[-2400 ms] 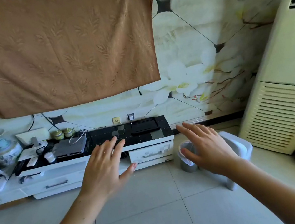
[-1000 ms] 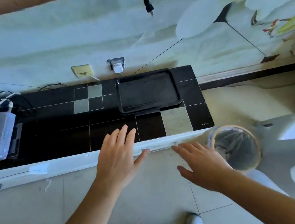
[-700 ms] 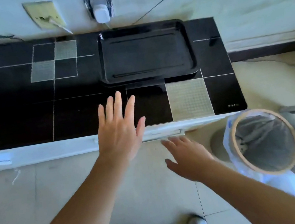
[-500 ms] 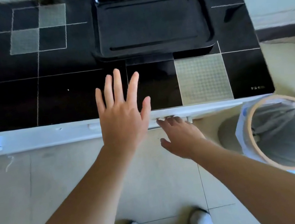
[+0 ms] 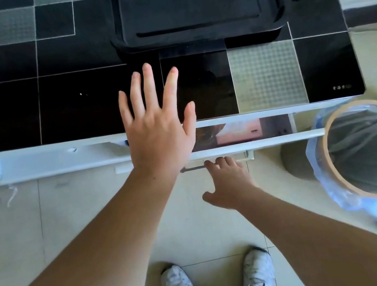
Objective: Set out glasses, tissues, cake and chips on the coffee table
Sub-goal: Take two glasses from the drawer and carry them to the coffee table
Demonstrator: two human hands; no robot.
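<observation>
Opening the drawer (image 5: 245, 144) to fetch supplies; right hand (image 5: 229, 182) hooked on its handle (image 5: 194, 168), left hand (image 5: 157, 125) spread flat, holding nothing, above the worktop (image 5: 76, 104); pink box (image 5: 238, 133), perhaps tissues, inside; next, pulling wider, judging by the narrow gap.

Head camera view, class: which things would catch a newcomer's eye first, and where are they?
The spread left hand hovers over the black cabinet top at centre. Below it, the right hand hooks its fingers on the handle of a slightly open drawer. A lined bin stands at right.
</observation>
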